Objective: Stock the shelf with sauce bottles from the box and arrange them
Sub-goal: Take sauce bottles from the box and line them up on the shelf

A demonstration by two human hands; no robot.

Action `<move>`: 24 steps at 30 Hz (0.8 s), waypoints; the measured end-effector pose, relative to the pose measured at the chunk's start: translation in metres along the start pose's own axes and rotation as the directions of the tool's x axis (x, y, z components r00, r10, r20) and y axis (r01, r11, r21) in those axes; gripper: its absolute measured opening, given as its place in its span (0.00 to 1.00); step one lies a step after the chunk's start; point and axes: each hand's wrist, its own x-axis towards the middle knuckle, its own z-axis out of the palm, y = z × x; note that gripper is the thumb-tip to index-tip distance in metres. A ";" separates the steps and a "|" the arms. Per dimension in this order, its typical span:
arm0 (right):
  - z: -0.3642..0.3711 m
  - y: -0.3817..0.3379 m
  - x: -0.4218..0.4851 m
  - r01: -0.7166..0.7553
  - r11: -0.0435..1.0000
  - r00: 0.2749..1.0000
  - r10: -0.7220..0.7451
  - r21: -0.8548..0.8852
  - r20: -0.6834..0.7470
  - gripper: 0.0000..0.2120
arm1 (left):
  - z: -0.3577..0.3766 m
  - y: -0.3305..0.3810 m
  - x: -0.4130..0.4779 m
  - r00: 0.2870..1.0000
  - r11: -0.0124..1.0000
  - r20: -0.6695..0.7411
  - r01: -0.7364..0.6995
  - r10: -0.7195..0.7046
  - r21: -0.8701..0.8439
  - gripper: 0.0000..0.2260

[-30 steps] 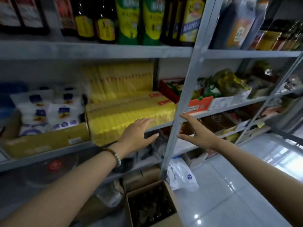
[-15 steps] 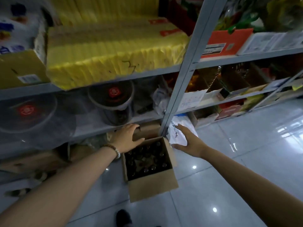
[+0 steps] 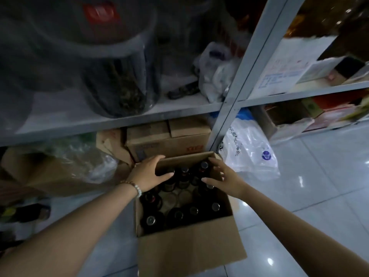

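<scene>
Status: early in a pick; no bottle is in hand and none is on its way to a shelf; the sauce row being stocked is out of view, so I can't tell how many are already placed.

Box (image 3: pixel 189 254) sits open on the floor (image 3: pixel 299 196), just in front of the bottom shelf (image 3: pixel 119 118); bottles (image 3: pixel 150 220) stand upright inside, dark glass, caps up; one row along the near wall, another along the far wall, bare gap in the middle; my read is part-emptied, with plenty left to move.

Left grip (image 3: pixel 148 172): fingers over and thumb under the far-left rim of the box, clamped on the cardboard; looks like steadying.
Right grip (image 3: pixel 221 176): fingers spread, hovering over the far-right bottles, holding nothing.

Other containers: big clear jar (image 3: pixel 119 82) on the shelf above, with dark dried stuff inside; closed cartons (image 3: pixel 167 140) under the shelf behind the box; white plastic bag (image 3: pixel 249 152) on the floor to the right, contents not readable.
</scene>
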 end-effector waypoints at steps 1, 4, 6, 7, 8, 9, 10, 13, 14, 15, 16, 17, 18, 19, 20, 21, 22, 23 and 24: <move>0.012 0.017 0.017 0.009 1.000 1.000 -0.009 -0.001 0.007 0.39 | 0.017 -0.014 0.012 1.000 0.999 -0.009 0.011 -0.011 -0.031 0.32; 0.043 0.058 0.065 0.042 0.998 0.997 -0.044 0.037 0.058 0.37 | 0.067 -0.050 0.046 1.000 0.991 -0.008 0.025 -0.026 -0.128 0.35; 0.059 0.079 0.094 0.089 0.996 0.993 -0.091 0.026 0.081 0.35 | 0.094 -0.066 0.067 1.000 0.983 -0.017 -0.011 0.008 -0.181 0.34; 0.065 0.086 0.107 0.121 0.992 0.988 -0.123 0.023 0.097 0.35 | 0.105 -0.071 0.076 0.999 0.981 -0.022 -0.037 0.033 -0.190 0.34; 0.070 0.093 0.120 0.153 0.988 0.982 -0.154 0.023 0.113 0.34 | 0.113 -0.076 0.086 0.998 0.979 -0.023 -0.062 0.058 -0.195 0.34; 0.075 0.097 0.131 0.176 0.984 0.976 -0.177 0.024 0.128 0.33 | 0.120 -0.081 0.095 0.996 0.978 -0.021 -0.084 0.081 -0.191 0.34; 0.079 0.102 0.141 0.200 0.979 0.970 -0.202 0.025 0.138 0.31 | 0.126 -0.086 0.102 0.995 0.980 -0.019 -0.099 0.097 -0.175 0.33; 0.090 0.111 0.164 0.287 0.958 0.946 -0.285 0.011 0.156 0.26 | 0.136 -0.092 0.119 0.990 0.989 -0.038 -0.141 0.139 -0.051 0.28; 0.093 0.112 0.169 0.314 0.949 0.938 -0.311 0.000 0.151 0.25 | 0.137 -0.093 0.124 0.987 0.988 -0.048 -0.152 0.151 -0.005 0.25; 0.098 0.114 0.173 0.341 0.940 0.932 -0.335 -0.024 0.140 0.24 | 0.139 -0.093 0.128 0.985 0.987 -0.059 -0.162 0.163 0.022 0.23; 0.101 0.116 0.177 0.367 0.929 0.925 -0.358 -0.050 0.124 0.23 | 0.140 -0.095 0.133 0.983 0.985 -0.065 -0.168 0.170 0.032 0.22; 0.103 0.117 0.180 0.387 0.918 0.920 -0.378 -0.082 0.107 0.21 | 0.141 -0.097 0.137 0.983 0.985 -0.063 -0.170 0.172 0.030 0.21; 0.105 0.117 0.182 0.405 0.907 0.913 -0.397 -0.110 0.093 0.20 | 0.141 -0.098 0.140 0.983 0.985 -0.054 -0.173 0.173 0.017 0.20; 0.107 0.117 0.184 0.420 0.898 0.907 -0.412 -0.128 0.084 0.19 | 0.141 -0.100 0.142 0.982 0.983 -0.040 -0.183 0.183 0.008 0.20; 0.108 0.117 0.185 0.433 0.891 0.901 -0.426 -0.135 0.076 0.18 | 0.142 -0.102 0.144 0.980 0.980 -0.027 -0.199 0.199 0.011 0.18; 0.109 0.118 0.186 0.442 0.886 0.897 -0.437 -0.140 0.071 0.18 | 0.142 -0.102 0.145 0.977 0.976 -0.016 -0.213 0.213 0.035 0.16; 0.110 0.118 0.186 0.446 0.883 0.895 -0.441 -0.144 0.065 0.18 | 0.142 -0.103 0.144 0.975 0.973 -0.012 -0.221 0.222 0.065 0.13; 0.110 0.118 0.185 0.446 0.883 0.895 -0.442 -0.145 0.061 0.17 | 0.143 -0.103 0.144 0.974 0.970 -0.017 -0.224 0.226 0.091 0.11; 0.110 0.119 0.185 0.446 0.883 0.895 -0.443 -0.143 0.057 0.17 | 0.144 -0.104 0.144 0.972 0.967 -0.032 -0.230 0.235 0.109 0.10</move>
